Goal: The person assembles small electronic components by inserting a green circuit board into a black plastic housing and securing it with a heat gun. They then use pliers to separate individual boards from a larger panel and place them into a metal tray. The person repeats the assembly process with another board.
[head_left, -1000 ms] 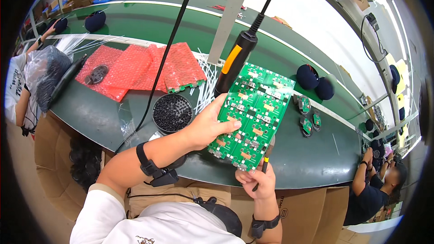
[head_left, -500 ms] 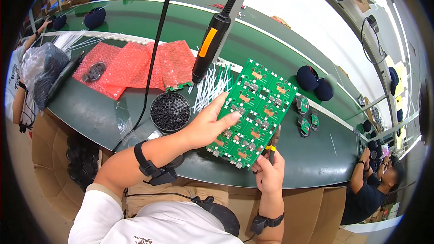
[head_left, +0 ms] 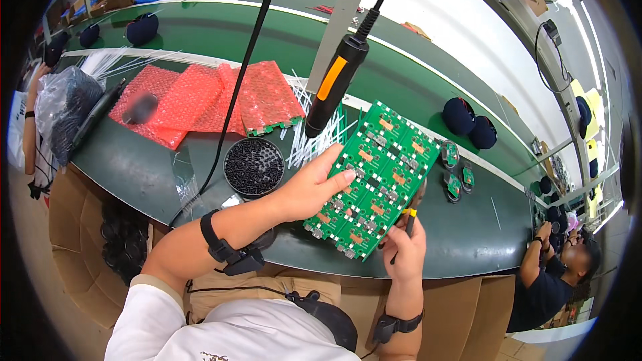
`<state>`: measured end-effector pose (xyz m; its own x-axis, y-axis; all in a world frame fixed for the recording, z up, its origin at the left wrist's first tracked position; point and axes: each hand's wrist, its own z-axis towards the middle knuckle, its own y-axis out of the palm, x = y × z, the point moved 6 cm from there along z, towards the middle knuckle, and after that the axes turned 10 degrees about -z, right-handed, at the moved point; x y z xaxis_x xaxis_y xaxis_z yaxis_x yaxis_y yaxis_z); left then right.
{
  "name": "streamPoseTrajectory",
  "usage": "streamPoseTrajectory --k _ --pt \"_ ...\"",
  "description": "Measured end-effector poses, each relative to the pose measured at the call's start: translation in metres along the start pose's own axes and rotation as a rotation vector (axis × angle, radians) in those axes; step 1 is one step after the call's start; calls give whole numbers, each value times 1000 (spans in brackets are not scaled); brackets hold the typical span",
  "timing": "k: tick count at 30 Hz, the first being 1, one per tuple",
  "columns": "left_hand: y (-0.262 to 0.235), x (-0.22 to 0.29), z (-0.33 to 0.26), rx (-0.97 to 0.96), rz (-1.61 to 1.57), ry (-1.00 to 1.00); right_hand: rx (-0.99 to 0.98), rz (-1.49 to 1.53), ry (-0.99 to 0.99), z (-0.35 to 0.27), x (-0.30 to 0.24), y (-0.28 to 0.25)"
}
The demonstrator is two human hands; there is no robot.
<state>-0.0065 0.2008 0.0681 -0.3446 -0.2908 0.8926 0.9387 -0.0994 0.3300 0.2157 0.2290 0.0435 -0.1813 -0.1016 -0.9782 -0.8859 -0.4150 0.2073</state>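
Right then, the green circuit board panel sat tilted in front of me, its lower edge near the front rim of the green workbench and its far corner pointing away from me. My left hand lay flat across the panel's near-left side, fingers stretched out and pressing on its face, thumb underneath so far as I could tell. My right hand was at the panel's lower right edge, fingers curled closed around a slim dark tool with a yellow band; whether it also touched the panel I could not tell. Just above the panel's upper-left corner hung a black and orange powered screwdriver on its cable, apart from the board. Left of the panel stood a round black dish of small dark screws, and behind that dish a spread of white cable ties. Farther left of the panel lay red bubble-wrap sheets. Right of the panel were a few small green boards, and beyond them two dark round caps.
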Motion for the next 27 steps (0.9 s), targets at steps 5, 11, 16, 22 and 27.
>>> streamPoseTrajectory --k 5,11,16,22,27 --pt "2 -1 -3 -44 78 -26 -49 71 26 3 -8 -1" --pt "10 -4 -5 -75 -95 -60 -164 396 56 0 6 8" --pt "1 -7 0 -36 -76 -93 -127 146 17 7 -5 6" --pt "1 0 -2 -44 82 -31 60 -135 -71 10 -14 -2" --pt "5 8 -1 -70 117 -71 44 -53 -61 15 -18 -5"
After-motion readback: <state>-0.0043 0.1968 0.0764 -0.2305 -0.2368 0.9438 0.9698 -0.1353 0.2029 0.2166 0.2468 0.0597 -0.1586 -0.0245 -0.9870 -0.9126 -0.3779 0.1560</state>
